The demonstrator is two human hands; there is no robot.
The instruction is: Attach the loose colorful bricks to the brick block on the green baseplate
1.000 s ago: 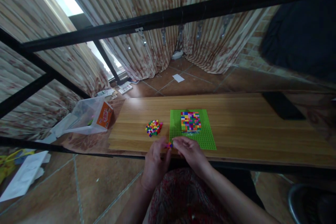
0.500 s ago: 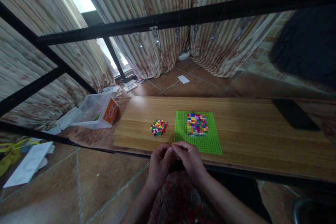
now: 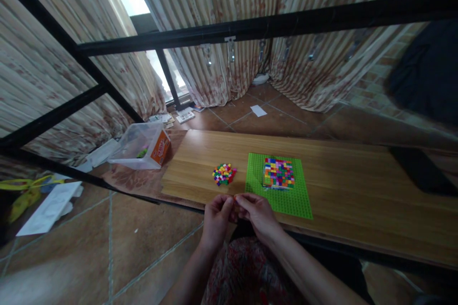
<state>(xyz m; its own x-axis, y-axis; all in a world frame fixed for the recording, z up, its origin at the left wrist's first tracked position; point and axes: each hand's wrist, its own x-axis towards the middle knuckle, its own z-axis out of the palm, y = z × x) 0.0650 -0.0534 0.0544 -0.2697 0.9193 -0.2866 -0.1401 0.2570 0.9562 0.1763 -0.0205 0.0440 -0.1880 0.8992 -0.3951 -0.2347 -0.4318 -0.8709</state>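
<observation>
While one brick pile (image 3: 223,174) lies beside one baseplate (image 3: 288,204), the left hand (image 3: 216,219) and right hand (image 3: 260,214) pinch a reddish bit (image 3: 234,197).

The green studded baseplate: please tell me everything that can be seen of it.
The flat green studded baseplate, plastic-looking, lies on the brown wood-look tabletop. A multicoloured brick block sits toward its far edge; bare studs show left, right and in front. Whether the right hand by its near-left corner touches it is unclear.

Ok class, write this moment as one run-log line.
left hand, right hand: pinching small reddish piece | brick pile: left of green baseplate
</observation>
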